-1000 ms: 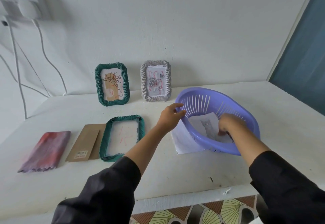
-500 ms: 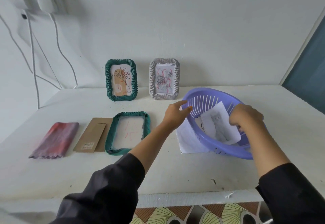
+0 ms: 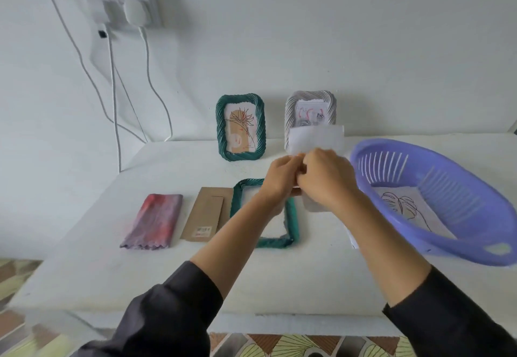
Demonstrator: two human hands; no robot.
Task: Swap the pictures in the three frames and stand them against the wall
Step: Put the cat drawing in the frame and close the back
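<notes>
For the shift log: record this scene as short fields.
standing frames: green frame and grey frame, upright at the wall
flat frame: second green frame lying on the table
hands: left hand and right hand together hold a white paper
basket: purple, holds a leaf drawing
beside flat frame: cardboard backing, cloth

Soft, even daylight – bright overall, no glare. White wall (image 3: 307, 34) and table (image 3: 195, 272) slightly washed out, low contrast. Shadows faint: pale grey ones beside cables (image 3: 112, 99) and socket (image 3: 123, 6), thin dark line under table's front edge. Motion blur on left hand (image 3: 281, 177), right hand (image 3: 326, 177) and held paper (image 3: 316, 138) – edges smeared. Purple basket (image 3: 436, 200) rim also soft. Wide-angle distortion bends table edges, stretches sleeves (image 3: 167, 317) at bottom corners. Lower left corner streaked, out of focus.
</notes>
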